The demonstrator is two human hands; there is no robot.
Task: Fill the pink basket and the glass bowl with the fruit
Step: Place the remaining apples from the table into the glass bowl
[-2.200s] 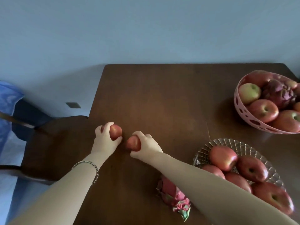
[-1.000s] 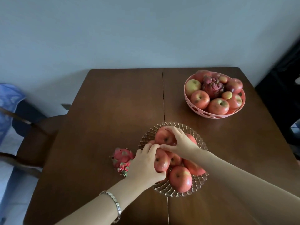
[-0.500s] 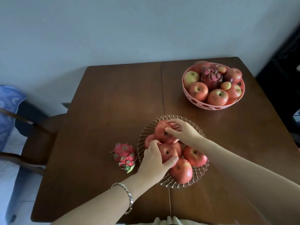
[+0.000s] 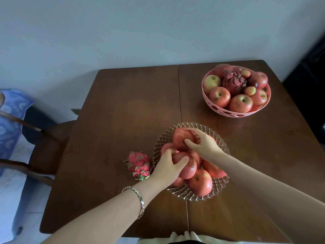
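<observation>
The glass bowl (image 4: 218, 188) stands at the table's near middle, heaped with red apples. My left hand (image 4: 169, 167) reaches in from the left and its thumb and fingers curl round a red apple (image 4: 188, 169) in the heap. My right hand (image 4: 204, 144) grips the topmost apple (image 4: 180, 140) at the bowl's far side. The pink basket (image 4: 235, 112) at the far right holds several apples and a dark dragon fruit (image 4: 233, 81). A pink dragon fruit (image 4: 139, 164) lies on the table just left of the bowl.
The brown wooden table (image 4: 123, 111) has a seam down its middle. A wooden chair (image 4: 47, 147) stands off its left edge, with blue cloth (image 4: 10, 117) beyond. A dark object (image 4: 309, 88) is past the right edge.
Both hands carried small red fruits from the table's left to the glass bowl. Since half a second ago they have stayed on the apples in the heap, shifting only slightly.
</observation>
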